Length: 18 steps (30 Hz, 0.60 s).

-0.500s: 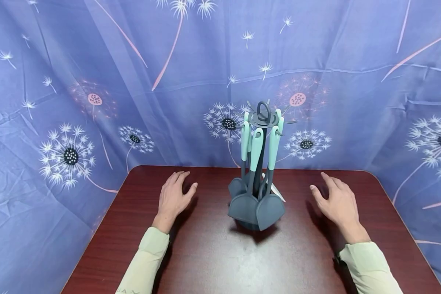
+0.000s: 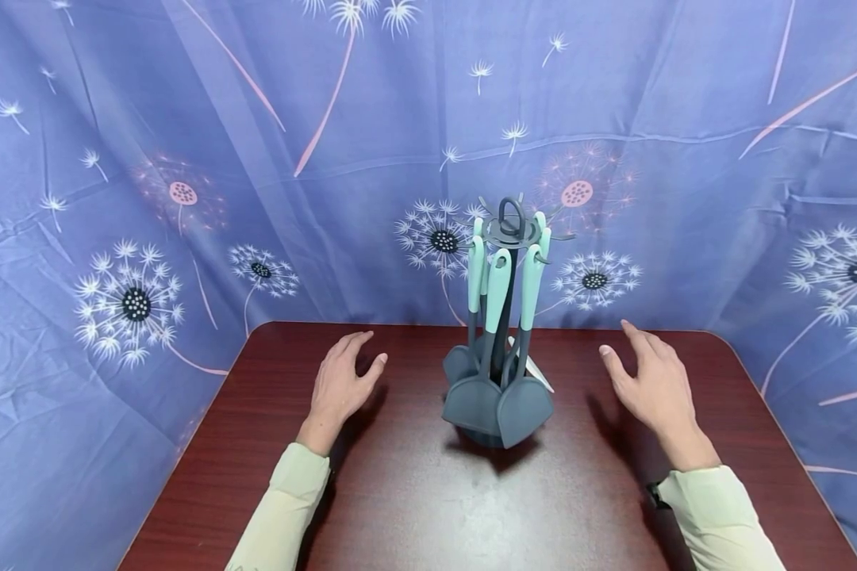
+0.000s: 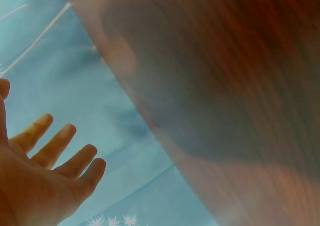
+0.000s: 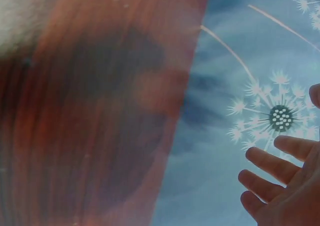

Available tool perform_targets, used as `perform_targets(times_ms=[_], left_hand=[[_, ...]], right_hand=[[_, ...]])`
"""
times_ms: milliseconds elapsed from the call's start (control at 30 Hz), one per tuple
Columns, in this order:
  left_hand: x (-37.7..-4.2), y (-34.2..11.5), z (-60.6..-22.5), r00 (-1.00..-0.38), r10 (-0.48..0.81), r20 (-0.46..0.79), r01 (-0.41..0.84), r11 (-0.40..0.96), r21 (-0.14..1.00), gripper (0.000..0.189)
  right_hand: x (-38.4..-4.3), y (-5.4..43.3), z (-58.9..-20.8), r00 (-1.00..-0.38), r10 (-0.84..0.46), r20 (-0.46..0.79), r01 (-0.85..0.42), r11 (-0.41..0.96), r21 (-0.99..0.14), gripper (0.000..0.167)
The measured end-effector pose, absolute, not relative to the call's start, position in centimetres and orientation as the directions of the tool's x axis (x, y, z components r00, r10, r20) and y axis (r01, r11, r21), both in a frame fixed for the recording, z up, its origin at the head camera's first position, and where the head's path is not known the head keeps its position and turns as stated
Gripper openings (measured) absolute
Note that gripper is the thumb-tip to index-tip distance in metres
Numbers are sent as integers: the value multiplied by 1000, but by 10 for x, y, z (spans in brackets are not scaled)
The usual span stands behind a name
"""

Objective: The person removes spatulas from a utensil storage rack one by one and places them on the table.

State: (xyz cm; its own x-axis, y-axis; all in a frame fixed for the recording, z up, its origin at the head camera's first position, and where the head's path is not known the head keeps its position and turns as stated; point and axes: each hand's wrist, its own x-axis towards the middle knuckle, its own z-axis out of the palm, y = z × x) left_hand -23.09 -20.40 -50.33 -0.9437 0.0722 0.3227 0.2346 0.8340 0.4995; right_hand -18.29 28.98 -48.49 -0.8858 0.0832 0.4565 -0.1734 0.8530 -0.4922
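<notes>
A dark grey rotating-style utensil stand (image 2: 512, 231) with a ring on top and several hooks stands upright on the table. From it hang several kitchen utensils with mint-green handles, among them a spatula (image 2: 474, 406) and a second broad-headed turner (image 2: 525, 411) at the front. Behind them a white edge of another piece shows, mostly hidden. My left hand (image 2: 340, 385) is over the table left of the stand, fingers spread and relaxed, holding nothing. To the right of the stand, my right hand (image 2: 655, 388) hovers with thumb and fingers apart, also holding nothing.
The dark red wood-grain table (image 2: 414, 507) has rounded far corners. A blue curtain (image 2: 371, 238) with dandelion prints hangs close behind its far edge and along both sides. Light-coloured sleeves cover both forearms.
My right hand has risen slightly, its fingertips a little farther toward the far edge. The left hand has shifted very slightly to the right. The utensil stand stays in place.
</notes>
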Motion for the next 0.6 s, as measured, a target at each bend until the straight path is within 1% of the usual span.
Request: perform_targets(times_ms=[367,600], left_hand=[[-228,-195,-497,-948,70,311,248,776,580,55],[-225,-190,-492,-946,87,312,269,747,608,54]], right_hand=[[-182,280,-467,-856,75,511,-226,835,-502,58],[-179,276,-453,-857,79,509,-228,828,-513,59]])
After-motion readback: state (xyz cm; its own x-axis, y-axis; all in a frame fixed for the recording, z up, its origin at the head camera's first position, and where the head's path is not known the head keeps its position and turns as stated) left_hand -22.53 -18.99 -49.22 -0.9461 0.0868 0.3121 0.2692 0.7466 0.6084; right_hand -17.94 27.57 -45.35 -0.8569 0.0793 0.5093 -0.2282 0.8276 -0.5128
